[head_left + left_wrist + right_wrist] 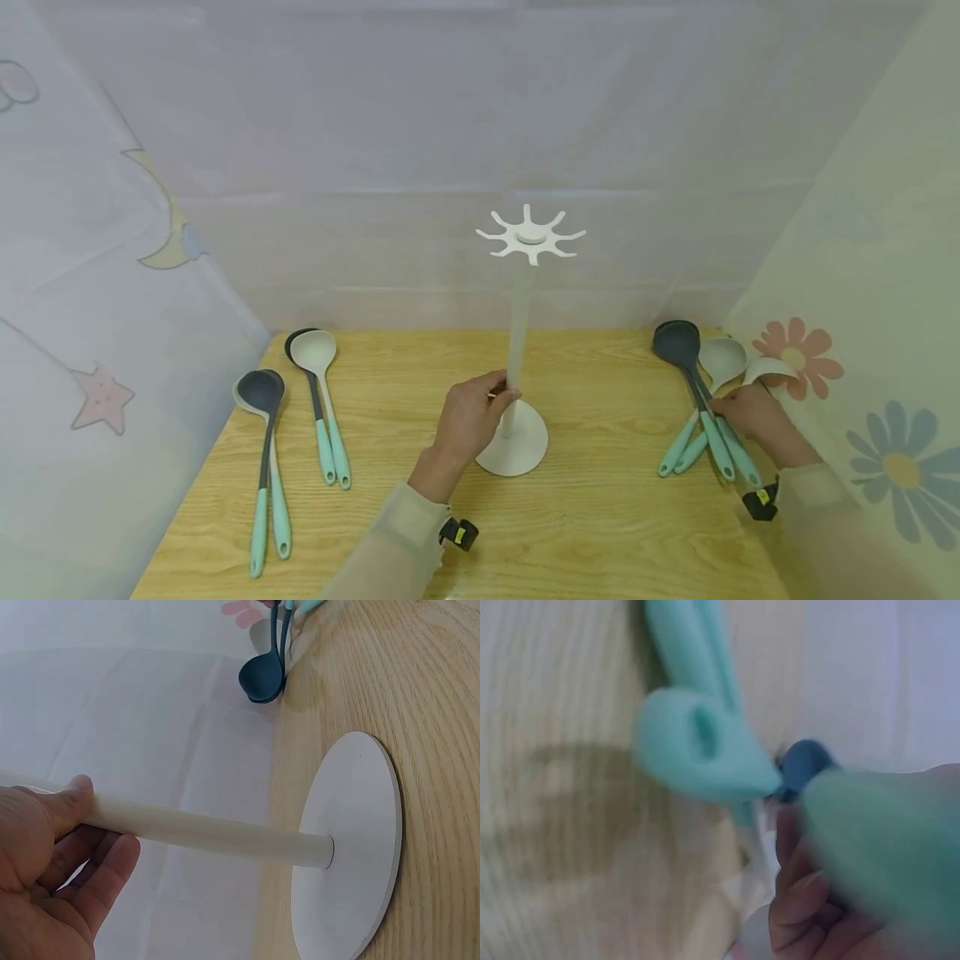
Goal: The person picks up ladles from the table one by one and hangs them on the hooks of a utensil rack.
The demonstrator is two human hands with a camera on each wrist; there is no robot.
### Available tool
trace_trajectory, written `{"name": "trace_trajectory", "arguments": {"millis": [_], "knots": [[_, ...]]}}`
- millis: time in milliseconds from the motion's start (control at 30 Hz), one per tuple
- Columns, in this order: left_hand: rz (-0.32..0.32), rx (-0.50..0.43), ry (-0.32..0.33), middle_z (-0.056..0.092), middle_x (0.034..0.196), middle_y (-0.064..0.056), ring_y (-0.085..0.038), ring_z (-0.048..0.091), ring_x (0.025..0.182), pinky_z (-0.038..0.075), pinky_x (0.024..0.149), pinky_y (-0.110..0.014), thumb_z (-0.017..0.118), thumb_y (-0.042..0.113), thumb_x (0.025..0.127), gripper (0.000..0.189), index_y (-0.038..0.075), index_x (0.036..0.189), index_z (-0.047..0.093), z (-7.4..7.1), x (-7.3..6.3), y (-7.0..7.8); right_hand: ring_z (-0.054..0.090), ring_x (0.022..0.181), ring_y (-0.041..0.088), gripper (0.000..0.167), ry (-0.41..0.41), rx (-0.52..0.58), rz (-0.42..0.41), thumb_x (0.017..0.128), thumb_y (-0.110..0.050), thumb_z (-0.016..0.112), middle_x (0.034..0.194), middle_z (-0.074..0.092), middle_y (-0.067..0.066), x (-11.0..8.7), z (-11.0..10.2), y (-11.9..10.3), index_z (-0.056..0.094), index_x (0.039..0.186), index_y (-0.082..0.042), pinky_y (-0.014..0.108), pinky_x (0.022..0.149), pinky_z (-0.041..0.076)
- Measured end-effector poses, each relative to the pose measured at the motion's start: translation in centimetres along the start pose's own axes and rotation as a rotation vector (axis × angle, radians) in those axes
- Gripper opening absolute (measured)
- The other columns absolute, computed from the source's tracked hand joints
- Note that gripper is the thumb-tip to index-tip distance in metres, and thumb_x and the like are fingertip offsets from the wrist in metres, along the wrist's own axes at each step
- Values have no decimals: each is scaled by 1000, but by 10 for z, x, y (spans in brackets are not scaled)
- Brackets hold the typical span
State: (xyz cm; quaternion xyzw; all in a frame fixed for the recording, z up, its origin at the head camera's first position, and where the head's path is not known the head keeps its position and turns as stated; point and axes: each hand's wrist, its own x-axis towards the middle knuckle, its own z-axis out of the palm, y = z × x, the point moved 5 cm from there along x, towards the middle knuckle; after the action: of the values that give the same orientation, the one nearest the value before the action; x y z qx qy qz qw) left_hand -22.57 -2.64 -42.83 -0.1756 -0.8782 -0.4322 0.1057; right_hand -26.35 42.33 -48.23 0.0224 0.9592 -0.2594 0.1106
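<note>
A white utensil stand [517, 333] with a round base and a crown of hooks stands upright mid-table. My left hand [468, 421] grips its pole low down, thumb and fingers around it, also seen in the left wrist view. Over at the right, my right hand [757, 417] holds a white ladle [771, 367] by its mint-green handle, which looms blurred [885, 847] in the right wrist view. Beneath and beside it lie dark ladles [677, 343] and another white utensil [722, 360], their handles crossing. My fingers partly hide the held ladle.
On the left of the wooden table [600, 533] lie two pairs of utensils: a dark ladle [261, 390] over a white one, and a white spoon-like one [313, 350] over a dark one. Cloth walls enclose the back and both sides.
</note>
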Motion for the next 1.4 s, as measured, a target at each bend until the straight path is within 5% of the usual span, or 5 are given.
{"name": "trace_trajectory", "arguments": {"millis": [300,600,1000,1167,1400], "knots": [[3,6,10,80,107,-4,-19,78,96,64,80,-31,70,24,102,26,9,122,76,0,0,0,48,54,12,47,-25,163,34,110,-27,53,58,51,-4,-8,-6,-28,61,68,-10,33,56,48],[11,8,12,80,106,-5,-20,78,96,64,80,-31,70,23,102,26,8,122,76,1,1,1,65,79,6,55,-17,554,-20,114,-30,48,111,72,3,-11,14,-57,45,149,12,28,58,51],[7,12,15,80,107,-4,-18,78,97,64,80,-30,71,24,102,27,8,123,77,2,3,0,71,98,8,22,-168,1131,-169,111,-21,57,109,77,-5,-21,30,-117,73,125,-21,22,82,59],[14,13,36,80,105,-3,-18,78,96,64,80,-29,72,24,101,26,9,121,78,1,3,-1,74,104,8,24,-82,1078,-284,109,-15,59,113,78,-4,-26,37,-137,71,131,-18,22,86,60],[-2,20,38,81,104,-2,-16,78,95,63,79,-28,73,27,100,27,10,120,79,2,2,-4,66,81,12,35,214,665,-318,109,-22,62,101,77,7,-31,43,-151,69,132,3,24,69,57]]}}
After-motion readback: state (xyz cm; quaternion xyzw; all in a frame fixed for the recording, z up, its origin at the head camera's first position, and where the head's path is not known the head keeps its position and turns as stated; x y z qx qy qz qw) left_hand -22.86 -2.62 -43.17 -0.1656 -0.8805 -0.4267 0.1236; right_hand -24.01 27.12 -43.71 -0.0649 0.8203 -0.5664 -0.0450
